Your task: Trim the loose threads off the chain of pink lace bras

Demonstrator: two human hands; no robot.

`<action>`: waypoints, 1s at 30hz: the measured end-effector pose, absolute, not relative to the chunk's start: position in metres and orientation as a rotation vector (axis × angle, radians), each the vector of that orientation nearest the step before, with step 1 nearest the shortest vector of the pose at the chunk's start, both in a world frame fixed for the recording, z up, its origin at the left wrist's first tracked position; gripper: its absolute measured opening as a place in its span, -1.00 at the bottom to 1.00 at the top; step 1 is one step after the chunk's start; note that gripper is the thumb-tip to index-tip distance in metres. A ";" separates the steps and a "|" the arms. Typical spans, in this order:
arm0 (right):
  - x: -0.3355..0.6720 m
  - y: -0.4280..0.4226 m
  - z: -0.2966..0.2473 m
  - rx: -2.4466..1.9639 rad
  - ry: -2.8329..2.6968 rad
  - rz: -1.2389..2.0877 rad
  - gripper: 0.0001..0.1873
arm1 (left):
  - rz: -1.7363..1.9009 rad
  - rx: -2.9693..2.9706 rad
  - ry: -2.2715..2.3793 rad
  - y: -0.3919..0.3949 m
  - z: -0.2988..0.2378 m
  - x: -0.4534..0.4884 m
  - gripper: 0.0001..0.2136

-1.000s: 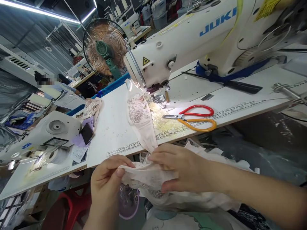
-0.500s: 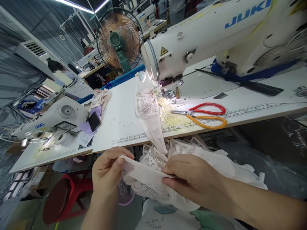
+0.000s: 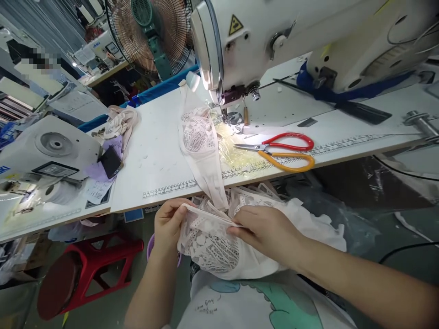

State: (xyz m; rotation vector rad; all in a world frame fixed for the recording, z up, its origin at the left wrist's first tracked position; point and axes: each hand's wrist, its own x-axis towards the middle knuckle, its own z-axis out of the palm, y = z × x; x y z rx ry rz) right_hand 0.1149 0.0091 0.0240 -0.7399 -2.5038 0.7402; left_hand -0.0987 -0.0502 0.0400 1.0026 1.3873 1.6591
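Observation:
A pale pink lace bra [image 3: 214, 249] hangs between my two hands, just in front of the table's edge and above my lap. My left hand [image 3: 171, 224] pinches one end of its edge between thumb and fingers. Farther along the same edge, my right hand [image 3: 260, 230] grips the fabric with closed fingers. Another lace bra [image 3: 199, 137] lies on the table beside the needle area, its band drooping over the front edge. More white lace pieces [image 3: 308, 224] are bunched behind and to the right of my right hand.
A sewing machine [image 3: 247, 41] overhangs the table. Scissors [image 3: 284, 151] with red and orange handles lie by the printed ruler. To the left are a second machine [image 3: 55, 141], a phone [image 3: 109, 162] and a red stool [image 3: 92, 269]. A fan [image 3: 151, 36] stands behind.
The view has tilted downward and closer. My hands have come nearer each other, and the held bra now hangs with its lace cup facing me.

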 end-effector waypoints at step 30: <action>0.215 0.080 0.009 -0.974 -2.451 1.399 -0.87 | 1.504 0.865 1.730 -0.030 0.020 -0.125 -0.89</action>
